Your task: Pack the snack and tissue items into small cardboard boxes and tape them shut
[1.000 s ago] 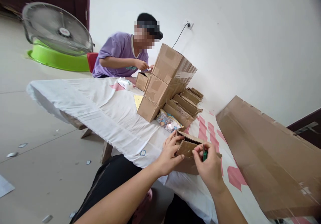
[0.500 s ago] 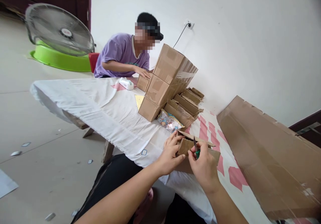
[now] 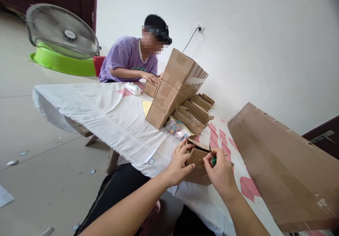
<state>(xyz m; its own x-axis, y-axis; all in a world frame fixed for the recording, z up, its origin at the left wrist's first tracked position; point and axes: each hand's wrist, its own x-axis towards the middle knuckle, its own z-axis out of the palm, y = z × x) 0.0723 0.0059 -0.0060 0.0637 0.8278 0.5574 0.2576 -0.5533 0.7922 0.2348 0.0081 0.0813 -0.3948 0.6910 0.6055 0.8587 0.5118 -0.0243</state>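
Observation:
A small cardboard box (image 3: 200, 174) with raised flaps sits at the table's near edge, in front of me. My left hand (image 3: 182, 160) grips its left end, fingers over the top edge and thumb along the near side. In my right hand (image 3: 218, 167) is a cutting tool (image 3: 213, 158) with a green handle and a narrow dark pointed blade. The blade points up beside the flaps; whether it is scissors or a knife I cannot tell. Just beyond the box lies a printed plastic packet (image 3: 178, 128).
Closed cardboard boxes (image 3: 165, 95) are stacked mid-table, with several open boxes (image 3: 194, 114) to their right. Across the table (image 3: 106, 114), a person in purple (image 3: 127, 56) touches a small box. A large cardboard sheet (image 3: 280, 169) stands on the right; a fan (image 3: 63, 31) is far left.
My right hand has moved slightly to the right with the cutting tool, away from my left hand. My left hand keeps its grip on the box.

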